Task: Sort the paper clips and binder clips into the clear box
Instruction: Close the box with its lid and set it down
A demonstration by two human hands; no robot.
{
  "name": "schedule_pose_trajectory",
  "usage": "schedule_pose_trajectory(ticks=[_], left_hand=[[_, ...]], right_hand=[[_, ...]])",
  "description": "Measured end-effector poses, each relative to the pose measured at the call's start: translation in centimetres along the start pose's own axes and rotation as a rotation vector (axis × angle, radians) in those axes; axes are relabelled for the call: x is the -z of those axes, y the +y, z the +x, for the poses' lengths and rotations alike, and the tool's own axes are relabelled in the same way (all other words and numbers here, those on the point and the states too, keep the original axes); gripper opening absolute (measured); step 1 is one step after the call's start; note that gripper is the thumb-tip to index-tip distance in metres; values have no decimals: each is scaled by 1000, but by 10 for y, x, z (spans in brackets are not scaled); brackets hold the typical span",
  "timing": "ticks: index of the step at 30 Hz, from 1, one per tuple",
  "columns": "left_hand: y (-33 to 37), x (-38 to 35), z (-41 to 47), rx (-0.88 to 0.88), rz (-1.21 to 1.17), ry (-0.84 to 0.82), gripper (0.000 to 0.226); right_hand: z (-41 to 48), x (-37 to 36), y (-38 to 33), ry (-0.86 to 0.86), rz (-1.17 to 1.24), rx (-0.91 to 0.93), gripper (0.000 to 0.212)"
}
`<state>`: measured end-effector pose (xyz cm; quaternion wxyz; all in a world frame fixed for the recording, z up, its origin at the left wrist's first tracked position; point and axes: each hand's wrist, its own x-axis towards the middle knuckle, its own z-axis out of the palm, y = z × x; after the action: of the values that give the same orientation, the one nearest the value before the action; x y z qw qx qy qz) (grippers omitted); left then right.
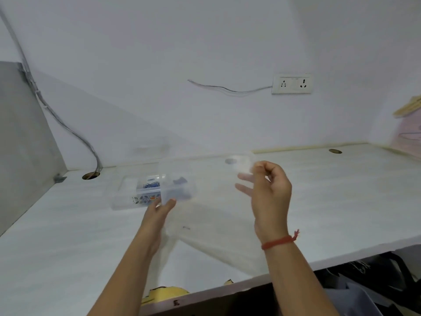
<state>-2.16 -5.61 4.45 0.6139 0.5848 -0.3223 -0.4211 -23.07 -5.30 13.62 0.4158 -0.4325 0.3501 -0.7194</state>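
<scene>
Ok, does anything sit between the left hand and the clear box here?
Only a blurred transparent piece, possibly a lid. The left hand meets its lower edge, and it stands in front of the right side of the clear box. The picture is too smeared to say more.

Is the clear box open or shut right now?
Open. The clear box shows blue clips uncovered in one compartment, while both hands hold a blurred transparent sheet, probably its lid, above it.
</scene>
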Motion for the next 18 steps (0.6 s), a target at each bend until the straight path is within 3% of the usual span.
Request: schedule_pose_trajectory(ticks=[2,5,8,11,15,18], left_hand=[[-7,27,7,47,75,58,37],[-19,57,7,71,86,205,33],[-25,75,9,64,105,333,35],[-24,87,14,8,186,504,39],[-5,105,21,-101,190,454,32],[13,115,28,-165,71,337,36]], right_hand=[[14,7,13,11,65,-163,9],[26,18,57,-117,-263,-236,16],[11,23,103,-386,-596,-311,51],[-15,13,136,-520,-646,-400,71],[-13,-9,150,-261,-405,-464,36],[5,-29,156,-206,-201,-461,20]])
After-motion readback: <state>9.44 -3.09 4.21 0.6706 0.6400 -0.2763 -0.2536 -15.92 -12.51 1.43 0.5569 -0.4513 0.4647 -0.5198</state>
